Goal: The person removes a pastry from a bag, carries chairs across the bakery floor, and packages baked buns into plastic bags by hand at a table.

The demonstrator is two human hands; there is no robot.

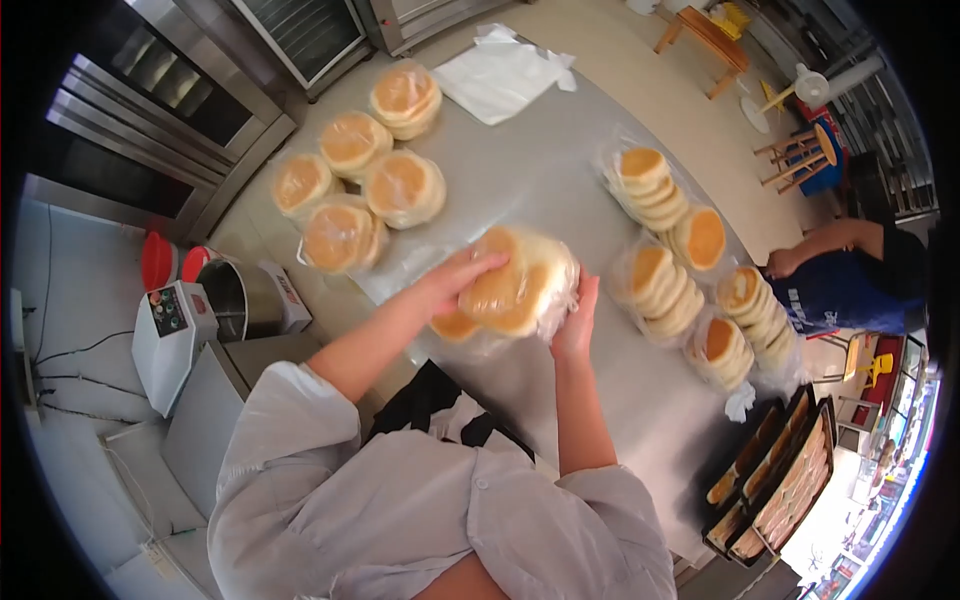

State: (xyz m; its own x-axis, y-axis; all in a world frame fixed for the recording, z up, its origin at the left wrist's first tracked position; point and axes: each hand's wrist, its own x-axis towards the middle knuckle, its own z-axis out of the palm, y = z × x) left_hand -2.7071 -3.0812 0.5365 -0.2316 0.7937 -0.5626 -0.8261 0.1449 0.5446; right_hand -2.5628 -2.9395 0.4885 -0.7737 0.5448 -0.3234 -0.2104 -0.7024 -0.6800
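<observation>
Between my two hands, above the near part of the steel table, is a clear plastic bag of round, flat, golden-topped buns (510, 295). My left hand (465, 280) grips its left side, thumb across the top bun. At the other end my right hand (577, 318) is closed on the gathered plastic, its fingers partly hidden behind the bag. Another bun (455, 325) shows below my left hand; whether it belongs to the same bag I cannot tell. Several bagged bun stacks (340, 235) stand at the table's far left.
More bagged buns (660, 290) lie along the right side of the steel table (520, 170). White plastic bags (500, 75) lie at the far end. Dark baking trays (790, 480) sit at the near right. A mixer (235, 300) stands left. Across the table is a person in a blue apron (840, 290).
</observation>
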